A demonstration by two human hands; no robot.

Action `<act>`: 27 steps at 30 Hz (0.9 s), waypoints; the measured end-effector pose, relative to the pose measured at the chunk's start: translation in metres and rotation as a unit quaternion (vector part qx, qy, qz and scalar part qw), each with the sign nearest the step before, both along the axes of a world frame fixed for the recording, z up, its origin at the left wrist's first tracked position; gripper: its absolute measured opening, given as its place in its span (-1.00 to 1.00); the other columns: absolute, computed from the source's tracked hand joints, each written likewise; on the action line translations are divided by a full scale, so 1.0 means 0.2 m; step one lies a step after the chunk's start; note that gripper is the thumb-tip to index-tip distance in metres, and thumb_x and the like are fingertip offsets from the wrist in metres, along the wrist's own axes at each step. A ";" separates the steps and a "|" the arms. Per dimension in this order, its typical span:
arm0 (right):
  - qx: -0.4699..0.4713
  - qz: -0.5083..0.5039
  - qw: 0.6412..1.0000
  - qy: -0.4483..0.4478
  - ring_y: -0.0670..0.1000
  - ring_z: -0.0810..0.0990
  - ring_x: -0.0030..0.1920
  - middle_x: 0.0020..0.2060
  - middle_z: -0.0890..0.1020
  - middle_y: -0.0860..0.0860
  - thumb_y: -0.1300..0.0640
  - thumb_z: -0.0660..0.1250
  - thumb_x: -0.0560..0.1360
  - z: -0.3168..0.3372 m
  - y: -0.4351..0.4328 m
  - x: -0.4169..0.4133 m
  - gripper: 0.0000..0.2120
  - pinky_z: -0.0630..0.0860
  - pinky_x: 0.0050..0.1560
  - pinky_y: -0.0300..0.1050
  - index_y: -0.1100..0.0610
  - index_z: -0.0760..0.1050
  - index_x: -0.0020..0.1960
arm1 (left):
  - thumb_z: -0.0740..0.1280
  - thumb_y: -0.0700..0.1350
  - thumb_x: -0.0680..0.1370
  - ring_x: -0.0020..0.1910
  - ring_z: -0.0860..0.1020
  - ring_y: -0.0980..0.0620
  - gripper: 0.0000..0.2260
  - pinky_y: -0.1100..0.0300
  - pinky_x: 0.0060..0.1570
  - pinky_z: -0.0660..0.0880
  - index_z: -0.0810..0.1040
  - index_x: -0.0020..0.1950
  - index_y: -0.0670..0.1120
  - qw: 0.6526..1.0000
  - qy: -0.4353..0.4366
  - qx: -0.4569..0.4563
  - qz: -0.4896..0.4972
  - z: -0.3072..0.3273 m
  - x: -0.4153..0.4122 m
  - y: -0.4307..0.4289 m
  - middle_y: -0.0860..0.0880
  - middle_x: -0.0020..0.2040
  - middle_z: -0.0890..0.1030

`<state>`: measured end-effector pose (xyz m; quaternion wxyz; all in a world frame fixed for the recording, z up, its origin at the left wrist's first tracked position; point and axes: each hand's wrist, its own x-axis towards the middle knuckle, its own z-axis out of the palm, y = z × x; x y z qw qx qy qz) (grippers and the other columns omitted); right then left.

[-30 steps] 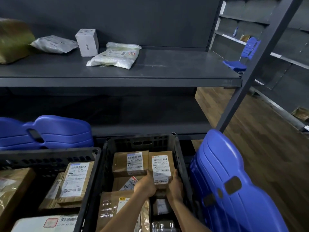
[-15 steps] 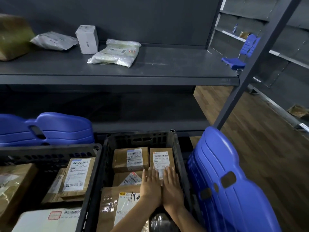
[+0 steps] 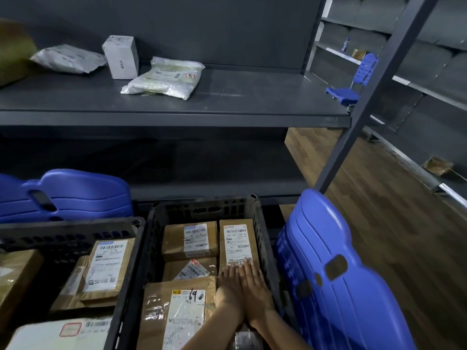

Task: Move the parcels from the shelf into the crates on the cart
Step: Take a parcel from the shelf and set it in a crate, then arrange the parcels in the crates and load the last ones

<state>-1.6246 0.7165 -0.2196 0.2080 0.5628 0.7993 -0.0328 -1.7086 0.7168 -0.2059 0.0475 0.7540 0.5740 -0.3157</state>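
On the head camera I see both hands down in the black perforated plastic crate (image 3: 202,210) on the right. The left hand (image 3: 227,289) and right hand (image 3: 256,286) lie side by side, touching, fingers straight and flat. They grip nothing and press on the near end of a tall brown cardboard parcel with a white barcode label (image 3: 237,239). That parcel sits in the crate's far right corner, against the right wall.

Just beside it on the left is a squat brown box with a white label (image 3: 189,239). Nearer to me lie a brown parcel with a slanted label (image 3: 192,270) and a large taped brown paper parcel marked in black pen (image 3: 177,311).

The second black crate (image 3: 70,224), on the left, holds a brown paper envelope with a long white label (image 3: 106,266) and a white parcel with a red stamp (image 3: 63,334).

On the dark grey metal shelf (image 3: 240,97) above, four parcels wait:
- a small upright white box (image 3: 121,56)
- a clear plastic bag of pale contents (image 3: 164,77) just in front of it
- a crumpled grey mailer (image 3: 68,58)
- an olive-brown bundle (image 3: 12,54) at the left edge

Blue moulded plastic panels stand right of the crates (image 3: 341,274) and behind the left one (image 3: 63,193).
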 end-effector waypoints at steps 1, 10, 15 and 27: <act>0.001 0.002 1.000 0.001 0.24 -0.31 0.51 0.52 -0.29 0.22 0.02 -0.11 0.69 -0.01 0.02 0.00 -0.39 -0.28 0.51 0.10 0.25 -0.39 0.52 | 0.20 -0.07 0.63 0.53 -0.27 -0.19 -0.24 -0.10 0.50 -0.21 -0.33 0.53 -0.22 1.000 -0.004 -0.005 0.004 0.00 0.00 0.01 -0.21 0.55 -0.28; 0.026 0.004 1.000 0.003 0.23 -0.34 0.50 0.51 -0.31 0.22 0.03 -0.13 0.68 -0.07 0.05 0.01 -0.41 -0.30 0.49 0.10 0.23 -0.40 0.51 | 0.13 0.13 0.63 0.53 -0.27 -0.23 -0.21 -0.14 0.46 -0.26 -0.32 0.52 -0.24 1.000 -0.006 0.013 0.003 0.00 0.00 0.01 -0.25 0.54 -0.28; 0.020 0.024 0.999 0.018 0.27 -0.29 0.51 0.52 -0.27 0.26 0.05 -0.11 0.69 0.04 0.02 0.01 -0.42 -0.32 0.46 0.12 0.24 -0.36 0.53 | 0.12 -0.03 0.65 0.54 -0.25 -0.18 -0.30 -0.07 0.48 -0.27 -0.32 0.53 -0.21 0.997 -0.065 0.026 0.041 0.08 -0.02 -0.02 -0.21 0.56 -0.26; 0.076 0.034 0.980 0.179 0.11 -0.24 0.55 0.55 -0.20 0.13 0.25 -0.03 0.63 0.79 0.11 -0.09 -0.41 -0.19 0.51 -0.02 0.20 -0.26 0.55 | 0.01 -0.01 0.66 0.55 -0.23 -0.15 -0.38 -0.07 0.52 -0.23 -0.26 0.55 -0.25 0.990 -0.086 0.092 0.069 0.74 -0.26 -0.02 -0.20 0.57 -0.22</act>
